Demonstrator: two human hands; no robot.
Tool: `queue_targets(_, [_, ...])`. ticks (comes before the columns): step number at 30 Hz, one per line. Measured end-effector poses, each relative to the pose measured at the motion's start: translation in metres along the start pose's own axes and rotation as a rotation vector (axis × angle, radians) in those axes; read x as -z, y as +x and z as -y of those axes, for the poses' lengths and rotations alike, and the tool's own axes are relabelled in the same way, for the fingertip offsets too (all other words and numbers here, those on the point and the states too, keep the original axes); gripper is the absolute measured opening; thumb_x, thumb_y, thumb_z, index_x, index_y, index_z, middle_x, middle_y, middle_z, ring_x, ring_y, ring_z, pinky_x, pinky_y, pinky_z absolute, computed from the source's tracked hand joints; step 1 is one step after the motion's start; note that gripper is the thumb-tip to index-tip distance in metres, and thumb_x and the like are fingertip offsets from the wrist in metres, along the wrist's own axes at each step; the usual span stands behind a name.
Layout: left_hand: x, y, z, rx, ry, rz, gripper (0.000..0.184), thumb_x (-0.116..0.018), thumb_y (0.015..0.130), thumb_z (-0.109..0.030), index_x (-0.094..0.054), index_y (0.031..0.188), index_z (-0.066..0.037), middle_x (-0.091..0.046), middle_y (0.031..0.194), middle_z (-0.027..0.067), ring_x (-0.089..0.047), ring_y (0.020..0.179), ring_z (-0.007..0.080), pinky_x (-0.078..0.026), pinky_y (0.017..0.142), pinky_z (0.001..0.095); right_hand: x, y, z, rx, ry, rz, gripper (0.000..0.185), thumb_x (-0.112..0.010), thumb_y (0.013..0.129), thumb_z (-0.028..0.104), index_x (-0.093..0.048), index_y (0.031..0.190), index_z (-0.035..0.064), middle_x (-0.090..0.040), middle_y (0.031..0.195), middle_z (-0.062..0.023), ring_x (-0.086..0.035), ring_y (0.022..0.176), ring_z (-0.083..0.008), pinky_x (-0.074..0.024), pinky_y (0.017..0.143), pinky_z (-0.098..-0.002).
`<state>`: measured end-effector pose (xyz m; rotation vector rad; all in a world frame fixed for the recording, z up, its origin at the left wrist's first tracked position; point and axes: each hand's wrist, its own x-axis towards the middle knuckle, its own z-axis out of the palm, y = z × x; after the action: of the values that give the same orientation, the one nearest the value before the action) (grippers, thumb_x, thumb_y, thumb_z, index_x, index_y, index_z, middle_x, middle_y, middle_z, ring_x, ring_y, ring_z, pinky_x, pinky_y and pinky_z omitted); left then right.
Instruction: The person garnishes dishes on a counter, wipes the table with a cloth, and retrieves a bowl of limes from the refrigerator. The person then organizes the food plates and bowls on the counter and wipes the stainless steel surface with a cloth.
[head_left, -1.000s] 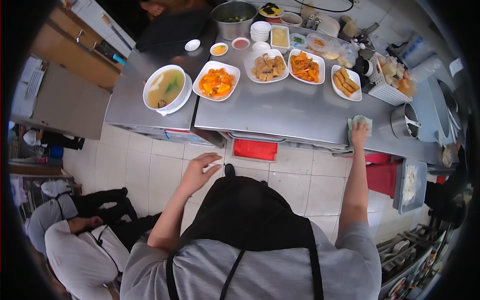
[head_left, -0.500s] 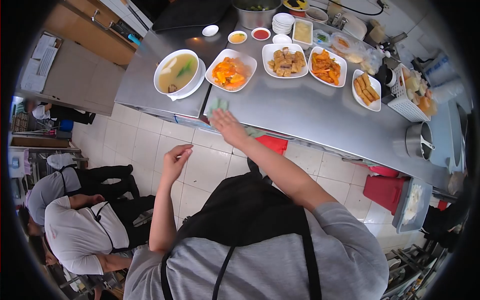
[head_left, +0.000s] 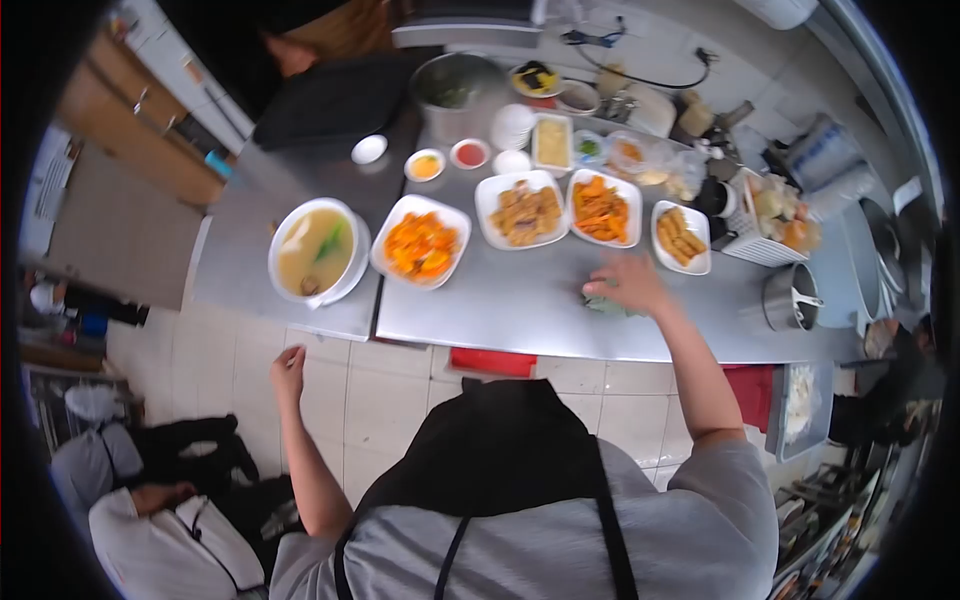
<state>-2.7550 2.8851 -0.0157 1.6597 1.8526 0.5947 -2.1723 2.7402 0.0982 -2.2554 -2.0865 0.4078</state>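
Note:
My right hand (head_left: 630,283) presses a green cloth (head_left: 612,304) onto the steel counter (head_left: 490,318), its fingers curled over it and slightly blurred. In front of it are a square white dish of orange-coated pieces (head_left: 604,208) and a smaller dish of golden fried rolls (head_left: 681,238). Farther left are a dish of brown fried pieces (head_left: 522,210), a dish of bright orange food (head_left: 420,247) and a white bowl of soup (head_left: 316,256) on a plate. My left hand (head_left: 289,368) hangs off the counter's front edge, fingertips drawn together, with nothing visible in it.
Sauce dishes (head_left: 469,153), a large metal pot (head_left: 458,98) and stacked small plates (head_left: 513,127) stand behind the dishes. To the right are a white basket (head_left: 765,235) and a metal pot with a ladle (head_left: 790,298). Other people (head_left: 165,530) are at lower left.
My right hand has slid the green cloth rightward along the counter, from near the seam to in front of the right-hand dishes. The view has shifted; my left hand stays closed off the counter.

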Motion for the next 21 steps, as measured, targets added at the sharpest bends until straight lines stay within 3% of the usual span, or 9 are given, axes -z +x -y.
queue_targets(1, [-0.004,0.002,0.005,-0.023,-0.009,-0.011,0.026,-0.059,0.077,-0.022,-0.061,0.091,0.000,-0.063,0.082,0.0137,-0.060,0.075,0.0189,-0.047,0.065,0.0278,0.003,0.009,-0.025,0.079,-0.055,-0.112,0.040,-0.046,0.079,0.046,-0.061,0.090,0.0098,-0.057,0.096,-0.0120,-0.054,0.088,-0.0325,-0.0406,0.075,-0.0431])
queue_targets(3, [-0.005,-0.004,-0.014,-0.006,0.029,-0.050,0.025,-0.059,0.077,-0.021,-0.061,0.090,0.000,-0.062,0.082,0.0141,-0.060,0.074,0.0179,-0.047,0.064,0.0279,0.020,0.054,-0.082,-0.317,0.082,-0.189,0.032,-0.051,0.077,0.040,-0.063,0.084,0.0104,-0.060,0.091,-0.0116,-0.056,0.085,-0.0326,-0.0421,0.072,-0.0427])
queue_targets(7, [-0.005,-0.021,-0.108,0.052,0.102,-0.125,0.022,-0.059,0.077,-0.018,-0.061,0.086,0.001,-0.062,0.081,0.0143,-0.060,0.068,0.0191,-0.047,0.060,0.0283,0.053,0.146,-0.136,-0.224,0.012,-0.562,0.018,-0.053,0.071,0.018,-0.062,0.073,0.0032,-0.061,0.073,-0.0148,-0.059,0.068,-0.0324,-0.0470,0.062,-0.0408])
queue_targets(9, [-0.025,-0.025,-0.196,-0.098,0.222,-0.219,0.016,-0.060,0.075,-0.013,-0.062,0.082,0.001,-0.061,0.080,0.0140,-0.058,0.069,0.0229,-0.045,0.065,0.0306,0.026,0.203,-0.164,-0.174,-0.078,-0.566,0.015,-0.051,0.071,0.014,-0.062,0.071,0.0034,-0.061,0.073,-0.0146,-0.060,0.067,-0.0317,-0.0473,0.063,-0.0414])
queue_targets(11, [-0.066,-0.012,-0.254,-0.478,0.194,-0.264,0.012,-0.061,0.072,-0.010,-0.062,0.079,0.000,-0.061,0.079,0.0135,-0.056,0.077,0.0270,-0.043,0.073,0.0336,0.013,0.238,-0.159,-0.345,-0.154,-0.434,0.014,-0.058,0.067,0.016,-0.061,0.076,0.0056,-0.061,0.075,-0.0147,-0.058,0.076,-0.0293,-0.0472,0.065,-0.0388])
queue_targets(12, [-0.086,-0.015,-0.302,-0.530,0.214,-0.200,0.011,-0.061,0.070,-0.008,-0.063,0.079,-0.002,-0.061,0.080,0.0127,-0.053,0.086,0.0284,-0.039,0.080,0.0344,0.008,0.248,-0.160,-0.340,-0.149,-0.438,0.014,-0.058,0.067,0.016,-0.061,0.076,0.0056,-0.061,0.075,-0.0147,-0.058,0.076,-0.0293,-0.0472,0.065,-0.0388])
queue_targets(13, [-0.107,-0.011,-0.345,-0.599,0.205,-0.083,0.011,-0.061,0.069,-0.008,-0.063,0.078,-0.002,-0.060,0.079,0.0119,-0.051,0.086,0.0286,-0.039,0.080,0.0337,0.003,0.254,-0.159,-0.279,-0.194,-0.417,0.016,-0.059,0.066,0.015,-0.059,0.079,0.0070,-0.061,0.075,-0.0124,-0.058,0.079,-0.0282,-0.0466,0.065,-0.0392])
queue_targets(16, [-0.189,0.017,-0.423,-0.951,0.171,-0.066,0.011,-0.063,0.066,-0.013,-0.063,0.074,-0.005,-0.059,0.079,0.0086,-0.049,0.080,0.0251,-0.040,0.072,0.0348,-0.003,0.265,-0.159,-0.180,-0.288,-0.374,0.021,-0.060,0.065,0.011,-0.056,0.085,0.0092,-0.062,0.074,-0.0078,-0.056,0.084,-0.0258,-0.0452,0.066,-0.0388])
queue_targets(21, [-0.300,0.060,-0.497,-1.004,0.247,-0.030,0.010,-0.065,0.063,-0.018,-0.067,0.069,-0.010,-0.057,0.082,0.0032,-0.045,0.086,0.0237,-0.039,0.074,0.0329,0.024,0.241,-0.150,-0.022,-0.121,-0.613,0.013,-0.056,0.061,0.003,-0.052,0.070,0.0104,-0.056,0.064,-0.0058,-0.053,0.075,-0.0241,-0.0390,0.062,-0.0371])
